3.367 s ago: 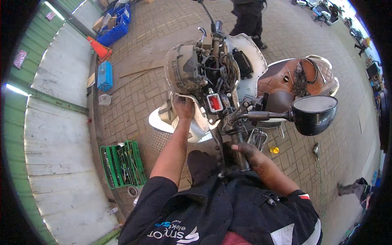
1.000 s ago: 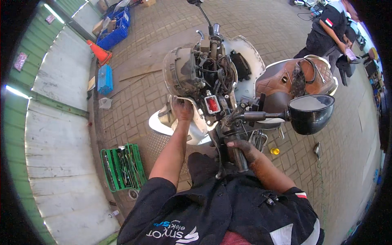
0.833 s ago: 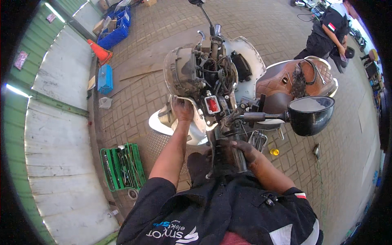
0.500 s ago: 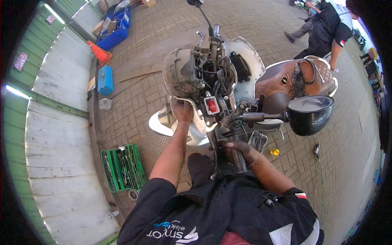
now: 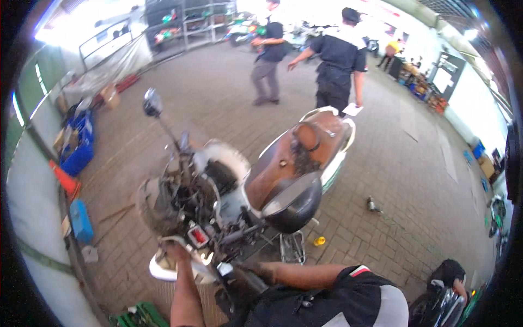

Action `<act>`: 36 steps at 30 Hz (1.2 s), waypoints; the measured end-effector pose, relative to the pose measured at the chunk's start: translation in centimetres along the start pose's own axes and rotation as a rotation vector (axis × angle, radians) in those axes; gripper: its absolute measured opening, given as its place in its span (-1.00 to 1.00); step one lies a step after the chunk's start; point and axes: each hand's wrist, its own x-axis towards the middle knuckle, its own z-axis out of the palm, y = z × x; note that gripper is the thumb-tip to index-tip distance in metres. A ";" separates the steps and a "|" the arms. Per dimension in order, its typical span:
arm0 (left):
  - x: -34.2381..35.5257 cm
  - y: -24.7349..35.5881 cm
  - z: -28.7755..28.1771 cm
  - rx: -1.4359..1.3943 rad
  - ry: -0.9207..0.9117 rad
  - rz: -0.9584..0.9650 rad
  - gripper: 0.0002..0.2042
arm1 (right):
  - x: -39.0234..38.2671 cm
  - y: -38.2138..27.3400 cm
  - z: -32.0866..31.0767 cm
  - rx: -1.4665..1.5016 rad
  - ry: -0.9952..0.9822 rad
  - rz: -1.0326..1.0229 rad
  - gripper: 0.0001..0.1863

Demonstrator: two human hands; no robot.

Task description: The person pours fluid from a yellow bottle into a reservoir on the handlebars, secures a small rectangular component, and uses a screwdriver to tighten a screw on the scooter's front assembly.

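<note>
A white scooter with its front taken apart (image 5: pixel 229 161) stands below me, dark housing and wiring bared around an open red-filled reservoir (image 5: pixel 198 235). My left hand (image 5: pixel 177 252) reaches inside the white front panel (image 5: pixel 163 270); its fingers are hidden. Low at the middle, my right hand (image 5: pixel 255 272), smeared by motion, is closed round the black handlebar grip (image 5: pixel 248 280). Just above it a round black mirror (image 5: pixel 294 207) juts out. On the brown seat (image 5: pixel 269 180) lie a dark cloth and a looped dark strap.
Two co-workers (image 5: pixel 338 68) (image 5: pixel 265 71) are upright beyond the scooter; another crouches (image 5: pixel 447 278) lower right. At left are blue crates (image 5: pixel 79 152), an orange cone (image 5: pixel 65 180), a blue box (image 5: pixel 80 220), a green toolbox (image 5: pixel 139 319). A power tool (image 5: pixel 373 204) and yellow cup (image 5: pixel 320 241) lie right.
The view has lifted and swung, so the scooter sits lower and further left, blurred. More of the workshop shows, with co-workers walking. My hands remain at the same parts of the scooter.
</note>
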 end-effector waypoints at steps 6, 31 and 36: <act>0.0 0.8 0.9 -1.009 0.220 -0.279 -0.43 | -1.7 -0.2 2.5 -0.014 0.120 0.016 -0.31; -1.2 3.1 -5.8 -0.817 0.108 -0.130 -0.65 | -1.7 0.0 1.9 -0.106 0.196 -0.107 -0.30; -1.3 4.1 -13.1 -1.195 0.028 -0.104 -0.68 | -0.9 0.5 1.6 -0.224 0.222 -0.163 -0.14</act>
